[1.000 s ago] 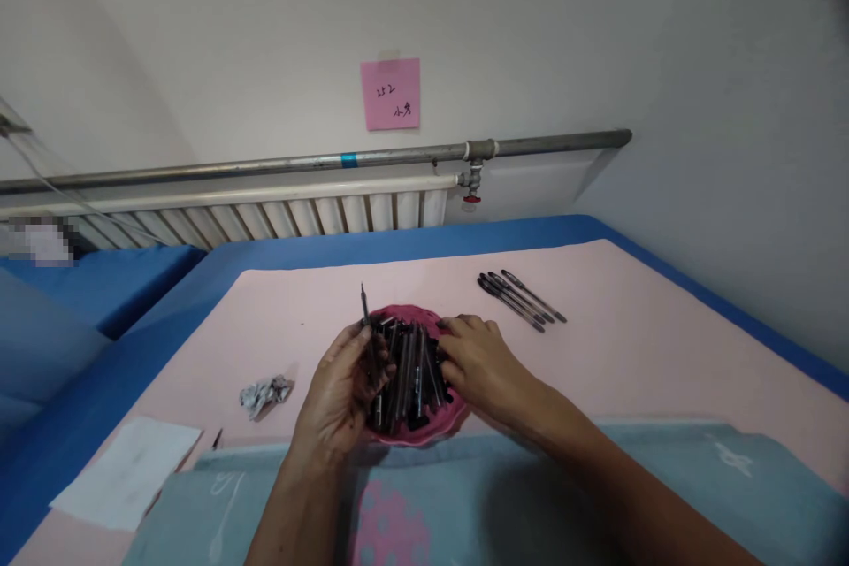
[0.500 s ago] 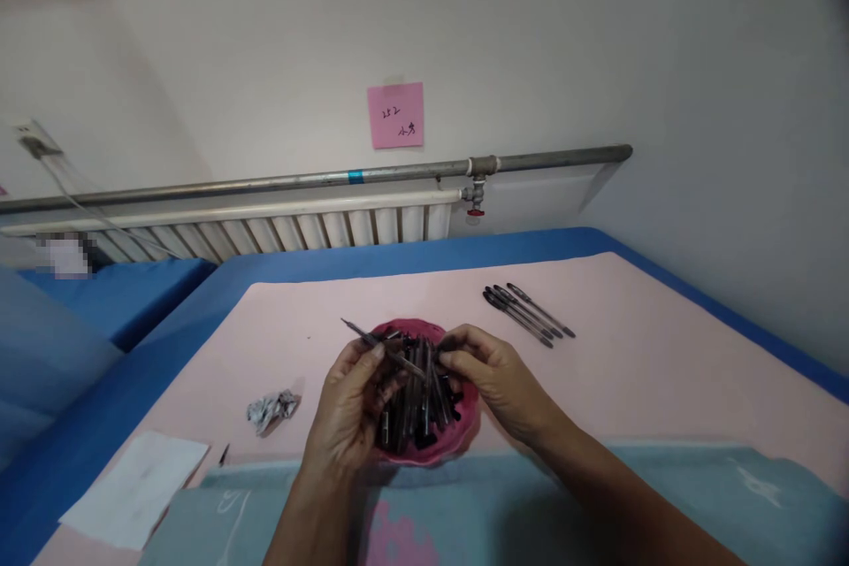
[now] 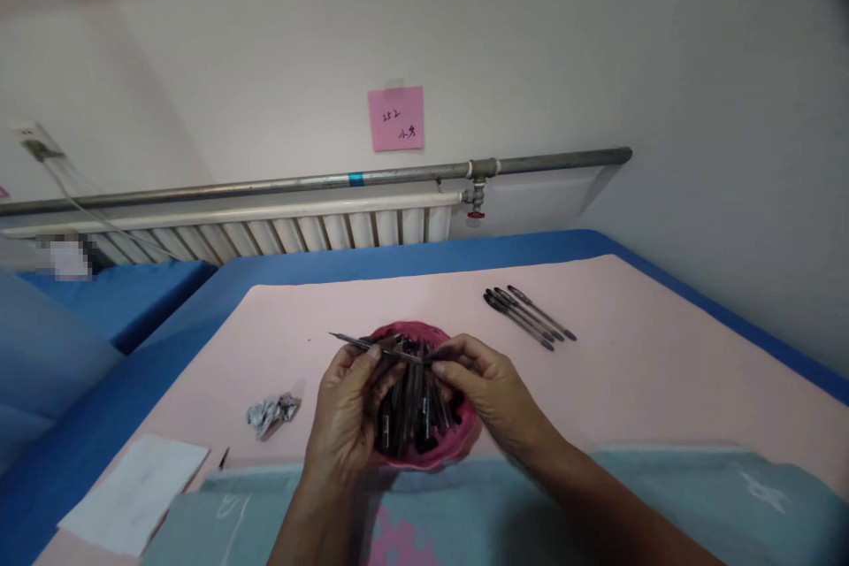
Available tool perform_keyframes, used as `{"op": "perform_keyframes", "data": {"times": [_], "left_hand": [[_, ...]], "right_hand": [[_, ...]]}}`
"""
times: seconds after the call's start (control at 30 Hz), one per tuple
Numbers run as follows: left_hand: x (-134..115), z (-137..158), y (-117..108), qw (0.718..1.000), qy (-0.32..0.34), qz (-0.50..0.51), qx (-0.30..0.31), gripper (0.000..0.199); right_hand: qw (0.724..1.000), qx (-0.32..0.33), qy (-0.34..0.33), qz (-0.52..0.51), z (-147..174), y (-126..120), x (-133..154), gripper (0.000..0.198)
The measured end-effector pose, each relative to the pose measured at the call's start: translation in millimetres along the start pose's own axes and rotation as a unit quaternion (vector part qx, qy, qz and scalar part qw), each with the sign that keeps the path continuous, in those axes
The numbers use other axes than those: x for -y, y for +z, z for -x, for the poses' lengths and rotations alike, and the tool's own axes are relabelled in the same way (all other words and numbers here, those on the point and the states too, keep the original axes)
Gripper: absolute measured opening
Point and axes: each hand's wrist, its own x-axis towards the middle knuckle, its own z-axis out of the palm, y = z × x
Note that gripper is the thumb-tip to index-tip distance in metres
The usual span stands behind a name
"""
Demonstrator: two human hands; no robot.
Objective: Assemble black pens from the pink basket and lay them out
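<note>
At the far left, a socket point(image 3: 36, 141) with a cord point(image 3: 66, 187) plugged in sits on the wall, above a blurred patch and a blue surface point(image 3: 133, 305). Below, a white sheet of paper point(image 3: 136, 491) lies on the pink cover point(image 3: 630, 354), its near edge by the teal cloth point(image 3: 663, 486). Just to its right is a small dark stub point(image 3: 224, 458), too small to make out; beyond that lies a crumpled tissue point(image 3: 271, 414).

The left hand point(image 3: 345, 407) comes next, over the left side of the basket, with dark smudges on its fingers. Its thumb and forefinger are closed on a slim pen point(image 3: 404, 356), which lies nearly level above the basket, tip pointing left. The pink basket point(image 3: 470, 438) stands on the cover below, filled with dark pens point(image 3: 411, 416). Behind, a radiator point(image 3: 355, 234) runs under a metal pipe point(image 3: 265, 186), with a pink note point(image 3: 396, 118) on the wall above and a red valve point(image 3: 476, 214) to the right.

The right hand point(image 3: 504, 385) is over the basket's right side, thumb and fingertips pinched on the pen's dark rear end; whether that end is a separate piece I cannot tell. Farther right, a few capped pens point(image 3: 523, 318) lie side by side, slanting, well apart from the basket.
</note>
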Motion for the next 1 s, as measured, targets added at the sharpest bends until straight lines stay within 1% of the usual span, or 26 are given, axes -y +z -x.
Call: {"op": "perform_keyframes", "data": {"times": [0.1, 0.2, 0.3, 0.4, 0.47, 0.63, 0.67, 0.77, 0.93, 1.0], "left_hand": [[0.4, -0.2, 0.8, 1.0, 0.003, 0.007, -0.012, 0.01], [0.9, -0.6, 0.6, 1.0, 0.003, 0.0, -0.006, 0.009], [1.4, -1.1, -1.0, 1.0, 0.007, -0.011, 0.005, 0.01], [1.5, -0.7, -1.9, 1.0, 0.006, -0.02, 0.008, 0.01], [1.3, 0.3, -1.4, 1.0, 0.003, -0.025, 0.006, 0.01], [1.3, 2.5, 1.5, 0.999, -0.001, -0.03, 0.013, 0.01], [1.5, 2.6, 1.7, 0.999, 0.001, -0.033, 0.013, 0.011], [2.4, 2.0, 1.3, 0.999, 0.007, -0.041, 0.013, 0.012], [3.5, 1.3, -0.2, 0.998, 0.019, -0.05, 0.02, 0.017], [3.5, 1.1, -0.1, 0.998, 0.024, -0.052, 0.015, 0.018]], "right_hand": [[0.999, -0.006, -0.02, 0.028, 1.8, 1.7, -1.6, 0.011], [0.992, -0.019, -0.071, 0.104, 3.8, 1.1, -3.3, 0.01], [0.966, -0.02, -0.131, 0.221, 4.9, -1.9, -4.3, 0.01], [0.943, 0.003, -0.151, 0.297, 4.8, -4.6, -4.5, 0.016], [0.934, 0.021, -0.153, 0.322, 4.6, -5.4, -4.1, 0.019], [0.907, 0.01, -0.186, 0.378, 5.3, -5.6, -1.1, 0.01], [0.903, 0.017, -0.192, 0.384, 5.5, -5.7, -0.4, 0.01], [0.893, 0.056, -0.201, 0.398, 5.5, -6.7, 0.9, 0.019], [0.877, 0.047, -0.231, 0.419, 4.6, -7.9, -1.4, 0.007], [0.871, 0.067, -0.243, 0.421, 4.2, -8.2, -3.0, 0.013]]}}
